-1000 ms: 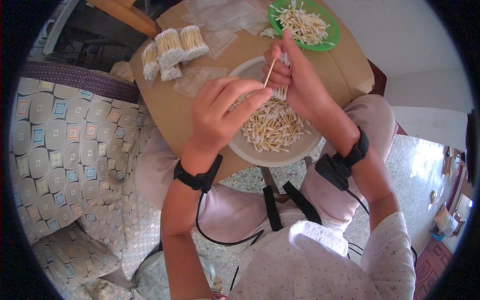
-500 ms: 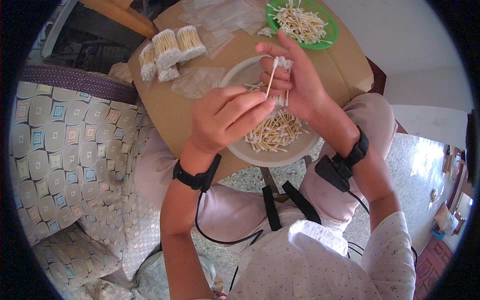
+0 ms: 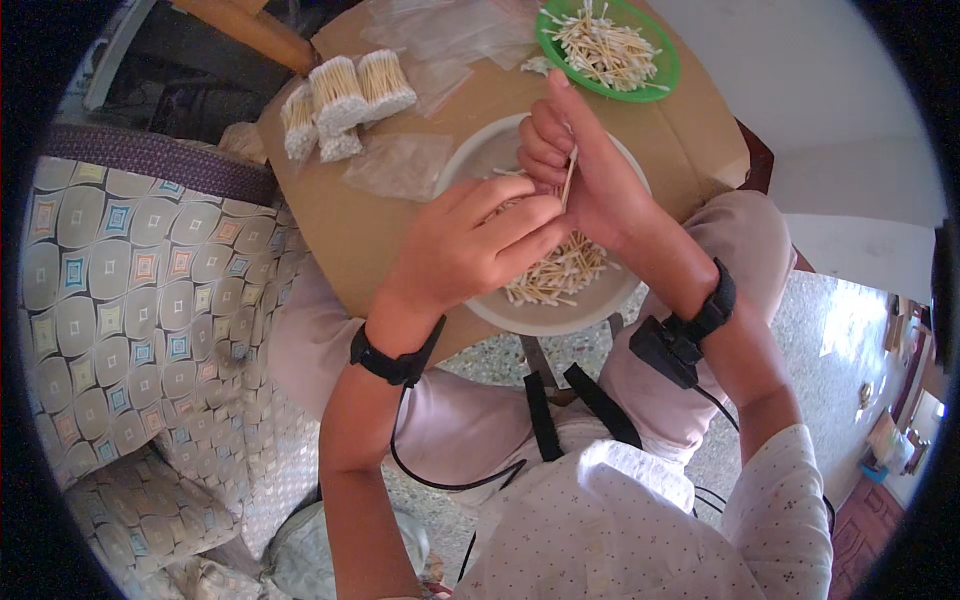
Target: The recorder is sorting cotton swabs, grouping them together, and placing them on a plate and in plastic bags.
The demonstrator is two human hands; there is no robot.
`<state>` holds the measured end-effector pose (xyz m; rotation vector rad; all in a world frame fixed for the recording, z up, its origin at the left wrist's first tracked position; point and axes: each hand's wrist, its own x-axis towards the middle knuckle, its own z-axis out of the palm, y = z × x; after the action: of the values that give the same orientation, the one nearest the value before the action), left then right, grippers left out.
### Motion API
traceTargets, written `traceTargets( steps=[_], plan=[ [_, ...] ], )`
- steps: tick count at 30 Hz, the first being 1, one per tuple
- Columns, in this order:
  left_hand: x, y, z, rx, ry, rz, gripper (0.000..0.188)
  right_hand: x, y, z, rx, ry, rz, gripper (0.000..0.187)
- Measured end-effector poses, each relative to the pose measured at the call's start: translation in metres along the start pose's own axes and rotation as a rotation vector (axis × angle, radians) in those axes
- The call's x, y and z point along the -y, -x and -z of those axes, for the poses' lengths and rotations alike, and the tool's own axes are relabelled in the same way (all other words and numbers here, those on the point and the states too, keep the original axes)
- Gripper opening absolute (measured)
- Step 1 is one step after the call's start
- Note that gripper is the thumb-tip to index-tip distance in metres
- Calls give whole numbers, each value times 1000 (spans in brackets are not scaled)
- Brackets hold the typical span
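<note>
Swabs (image 3: 560, 275) lie heaped in a pale bowl (image 3: 560, 318) near the middle of the view, on a brown board that serves as worktop (image 3: 330, 225) across the person's lap. Both hands meet over the bowl. The right hand (image 3: 585, 180), coming from 4 o'clock, is closed around a small upright bunch (image 3: 568, 178) of swabs, fingers curled about it and thumb pointing toward 12 o'clock. The left hand (image 3: 470, 250), coming from 7 o'clock, has its fingers drawn together with the tips against the base of that bunch and over the heap; whether it pinches a swab of its own cannot be told. Each wrist wears a black band, and a small black box hangs on the right one.

At 12 o'clock from the bowl, at the worktop's far edge, a green plate (image 3: 660, 85) carries more loose swabs. At 10 o'clock stand three wrapped bundles (image 3: 340, 100) of swabs, touching one another. Clear plastic bags (image 3: 400, 165) lie flat between the bundles and the bowl, and more of them further up beside the plate. At 9 o'clock a patterned cushion (image 3: 120, 300) sits beside the person's leg
</note>
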<state>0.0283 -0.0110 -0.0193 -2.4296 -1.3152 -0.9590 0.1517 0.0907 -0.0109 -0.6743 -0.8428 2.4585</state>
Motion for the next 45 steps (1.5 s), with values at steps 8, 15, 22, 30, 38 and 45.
traceTargets(
  steps=[8, 15, 22, 30, 38, 45],
  plan=[
    [-1, 0, 2, 60, -6, 9, 31, 0, 1, -5, -49, 34, -7, 48],
    [8, -3, -6, 2, 89, 153, 36, 8, 1, -1, -95, 105, 12, 41],
    [5, -5, -12, 205, 140, 358, 34, 15, -1, 21, -151, -169, 191, 27],
    [7, 5, -17, 388, 110, 296, 17, 22, -1, 5, -162, 183, 204, 32],
    [6, -4, -6, 101, 396, 546, 14, 18, 1, 5, -60, 633, 213, 34],
    [7, -3, 1, -118, 687, 709, 15, 33, 1, 8, 180, 1049, 438, 37]
  ],
)
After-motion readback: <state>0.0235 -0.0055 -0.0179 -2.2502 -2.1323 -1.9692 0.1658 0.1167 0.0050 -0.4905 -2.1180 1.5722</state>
